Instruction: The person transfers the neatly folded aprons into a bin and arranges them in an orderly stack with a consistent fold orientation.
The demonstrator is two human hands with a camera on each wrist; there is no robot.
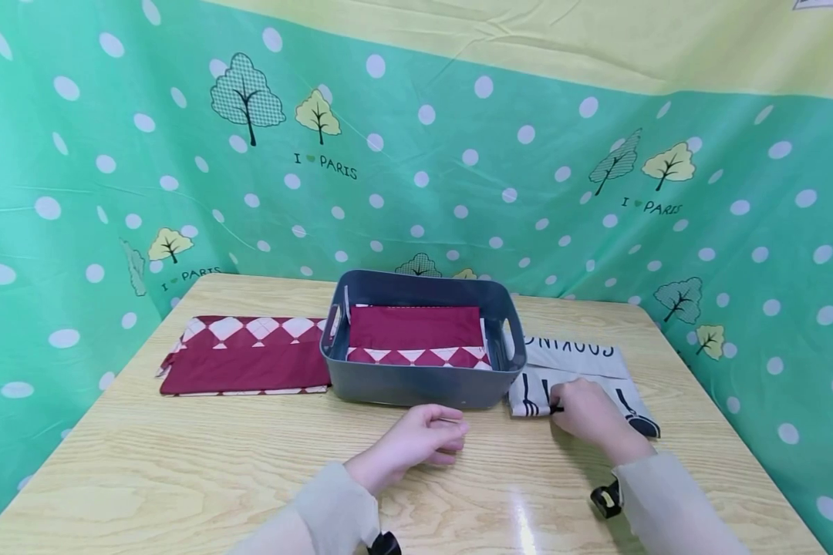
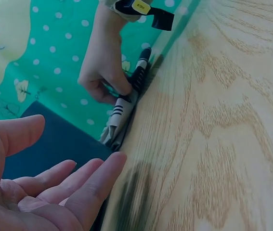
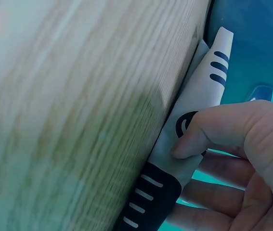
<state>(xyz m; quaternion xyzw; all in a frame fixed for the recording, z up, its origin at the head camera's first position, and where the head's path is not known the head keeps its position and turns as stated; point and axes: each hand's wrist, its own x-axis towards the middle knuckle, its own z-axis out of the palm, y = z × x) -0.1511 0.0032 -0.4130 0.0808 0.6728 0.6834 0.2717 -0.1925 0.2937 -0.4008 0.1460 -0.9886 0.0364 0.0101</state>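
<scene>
To the right of the grey-blue basket (image 1: 416, 385) lies a folded whitish cloth (image 1: 579, 358), printed with black utensils and upside-down lettering. My right hand (image 1: 592, 416) pinches its near edge, thumb on top in the right wrist view, where the cloth (image 3: 201, 91) shows black stripes. The other fingers are partly hidden under it. My left hand (image 1: 419, 438) hovers over the table before the basket, holding nothing; its fingers (image 2: 95, 185) are relaxed and spread in the left wrist view. Inside the basket is a folded burgundy cloth (image 1: 416, 327) with a white diamond border.
Another folded burgundy cloth (image 1: 246, 366) with white diamonds lies left of the basket, its right end against it. The basket has handle holes at both ends. Behind the wooden table (image 1: 180, 470) hangs a green dotted curtain (image 1: 416, 154), which also runs along both sides.
</scene>
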